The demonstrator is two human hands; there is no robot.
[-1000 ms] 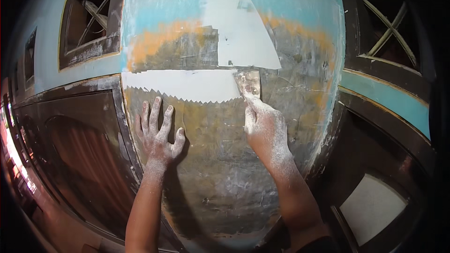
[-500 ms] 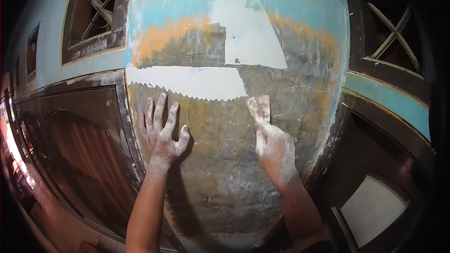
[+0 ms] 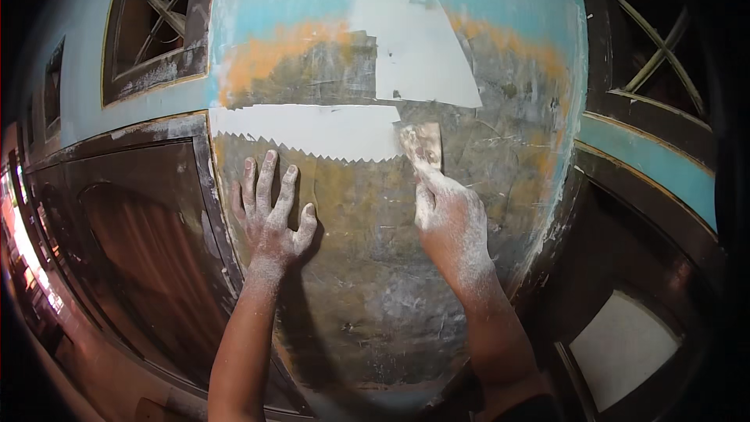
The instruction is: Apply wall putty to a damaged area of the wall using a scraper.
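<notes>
My right hand (image 3: pixel 453 215) was clamped on a scraper (image 3: pixel 423 143), its flat, smeared blade pointing up the brown-grey wall (image 3: pixel 375 266) in front of me. That blade sat at the right end of a white strip (image 3: pixel 312 129), whose lower edge ran in sharp zigzag teeth (rather like a saw's, to my eye); whether it pressed on the surface, I could not tell. My left hand (image 3: pixel 273 215) held nothing; its fingers were spread apart and it rested against the wall, fingertips just below the teeth. White powder coated the backs of both hands and my wrists. Above the strip, toward its right end, was a larger white patch (image 3: pixel 418 39) with a slanting right side. Behind that, the wall turned orange, then blue. A dark door (image 3: pixel 148 258) stood to my left, a crossed-bar window (image 3: pixel 661 51) to my upper right.
</notes>
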